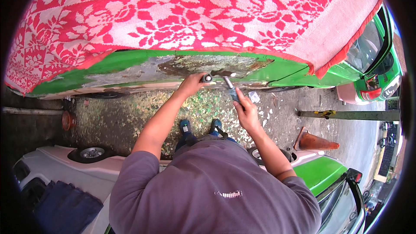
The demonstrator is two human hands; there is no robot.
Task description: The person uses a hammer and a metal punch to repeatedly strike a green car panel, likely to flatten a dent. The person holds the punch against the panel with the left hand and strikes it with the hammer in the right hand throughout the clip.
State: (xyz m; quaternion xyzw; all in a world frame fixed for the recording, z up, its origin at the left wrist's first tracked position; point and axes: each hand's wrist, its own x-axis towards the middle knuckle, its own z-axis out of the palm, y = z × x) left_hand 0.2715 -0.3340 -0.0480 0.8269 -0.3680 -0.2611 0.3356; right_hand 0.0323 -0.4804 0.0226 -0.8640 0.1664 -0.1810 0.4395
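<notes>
Pale and green flakes (195, 106) littered the ground (102, 119) alongside a green car (299, 74). Just in front of the car's scraped side panel (149, 67) was a hammer (229, 84) with a bright metal shaft and a blue grip, its head near a short, round-ended tool (208, 78). The right hand (248, 113) had its fingers closed around the hammer's grip; the left hand (191, 85) had its fingers wrapped around the tool. Whether the tool touched the panel could not be told. Grey and brown patches showed through the panel's green paint. Above it, a red and pink flowered blanket (173, 15) covered much of the car. Farther out to the right, an orange cone (316, 141) lay on its side near a pole (368, 115). At lower left, a dark blue cloth (67, 206) lay over a second car (102, 175).
</notes>
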